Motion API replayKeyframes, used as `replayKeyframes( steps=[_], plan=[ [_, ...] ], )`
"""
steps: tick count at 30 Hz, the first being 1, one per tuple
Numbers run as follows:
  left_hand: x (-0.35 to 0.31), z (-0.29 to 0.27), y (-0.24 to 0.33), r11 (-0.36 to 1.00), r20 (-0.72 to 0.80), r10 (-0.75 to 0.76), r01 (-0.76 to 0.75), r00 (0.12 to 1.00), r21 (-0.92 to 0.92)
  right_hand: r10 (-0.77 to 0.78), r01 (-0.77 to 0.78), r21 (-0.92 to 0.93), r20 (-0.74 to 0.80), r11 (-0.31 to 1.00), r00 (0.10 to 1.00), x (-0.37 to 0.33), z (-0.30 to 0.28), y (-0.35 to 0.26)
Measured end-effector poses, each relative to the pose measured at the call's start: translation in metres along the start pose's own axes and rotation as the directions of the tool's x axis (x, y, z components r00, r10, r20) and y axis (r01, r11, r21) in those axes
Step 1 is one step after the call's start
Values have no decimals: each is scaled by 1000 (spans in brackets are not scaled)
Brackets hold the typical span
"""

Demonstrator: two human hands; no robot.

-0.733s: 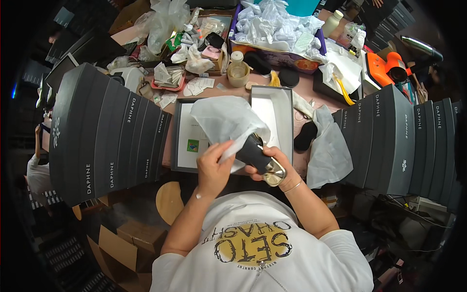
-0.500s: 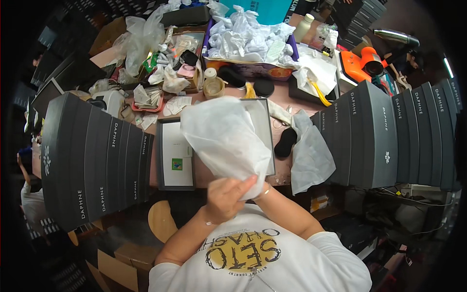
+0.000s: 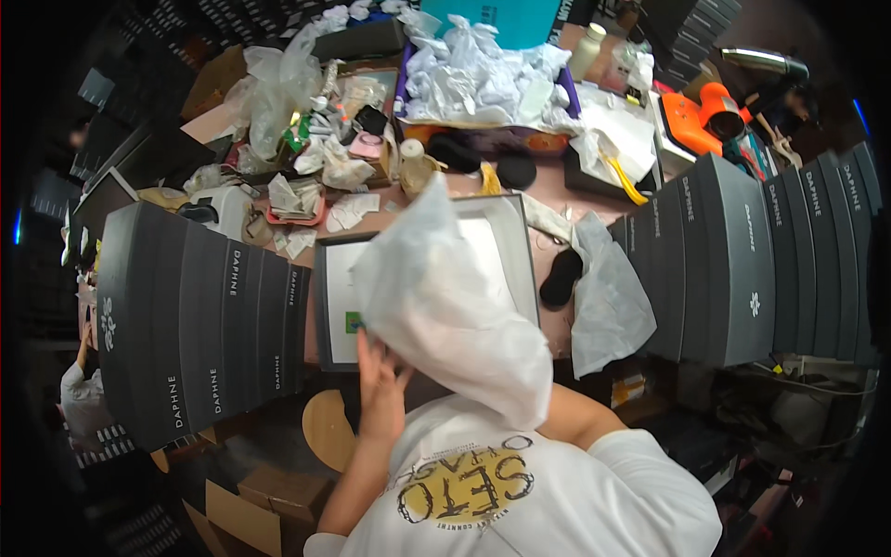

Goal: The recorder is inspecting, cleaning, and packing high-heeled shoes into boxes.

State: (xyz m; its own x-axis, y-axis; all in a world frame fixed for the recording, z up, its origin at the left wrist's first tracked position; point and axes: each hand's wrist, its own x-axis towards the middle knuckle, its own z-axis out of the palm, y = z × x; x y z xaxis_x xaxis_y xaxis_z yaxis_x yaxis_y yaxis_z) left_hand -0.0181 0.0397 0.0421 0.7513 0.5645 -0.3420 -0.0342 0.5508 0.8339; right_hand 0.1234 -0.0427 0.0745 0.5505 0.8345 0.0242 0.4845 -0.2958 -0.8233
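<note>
The limp white translucent bag [image 3: 455, 306] has swallowed the black shoe with the shiny gold tip that was poking out moments ago; that shoe is out of sight, presumably inside the bag, so the covering looks nearly done. The bag hangs over the near side of the open grey cardboard box with white insides [image 3: 497, 255]. The left hand [image 3: 380, 376] has let go, fingers spread, by the box's near edge, close beside the bag. The right hand is hidden behind or within the bag; I can't tell its fingers. Right of the box lies a second whitish bag [image 3: 608, 311].
</note>
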Motion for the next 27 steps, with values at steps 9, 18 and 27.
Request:
replayKeyframes(
  steps=[9,18,27],
  plan=[
    [33,-11,-15,899,-86,-235,183,968,-397,-102,103,5,206,995,973,-45,25,41],
    [71,55,-31,992,-238,68,-92,969,-91,278,-187,910,300,-370,912,-109,-14,63],
    [48,29,-68,862,120,-113,37,986,506,334,-266,305,-198,915,921,-27,6,185]
  ],
)
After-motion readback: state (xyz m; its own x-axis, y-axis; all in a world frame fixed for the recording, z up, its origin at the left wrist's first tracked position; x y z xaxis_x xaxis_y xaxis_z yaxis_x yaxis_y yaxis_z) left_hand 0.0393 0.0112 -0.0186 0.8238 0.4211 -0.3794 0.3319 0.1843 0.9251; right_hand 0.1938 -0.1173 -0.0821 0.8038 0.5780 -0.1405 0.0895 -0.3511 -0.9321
